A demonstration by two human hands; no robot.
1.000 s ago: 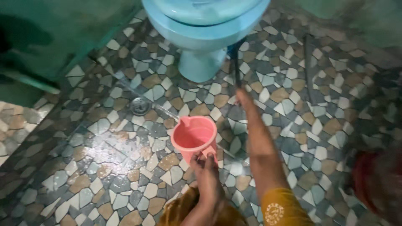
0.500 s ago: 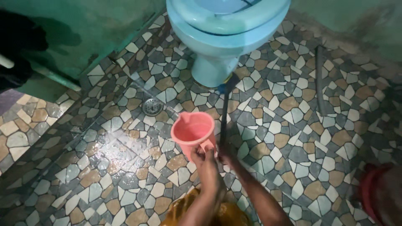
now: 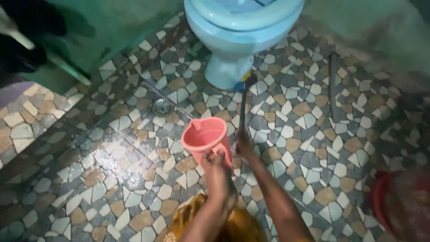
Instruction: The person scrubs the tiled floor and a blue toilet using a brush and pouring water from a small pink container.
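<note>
Brush (image 3: 242, 105) drawn back; left grip (image 3: 218, 172) holds mug (image 3: 205, 138).

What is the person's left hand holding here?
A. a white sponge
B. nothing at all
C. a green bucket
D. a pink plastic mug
D: the left hand grips the handle of the pink mug above the wet mosaic floor.

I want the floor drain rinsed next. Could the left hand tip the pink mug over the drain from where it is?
Probably yes. The left hand grips the pink mug by its handle, and only bare wet mosaic floor lies between it and the round drain. The right hand holds the dark stick, off to the other side.
</note>
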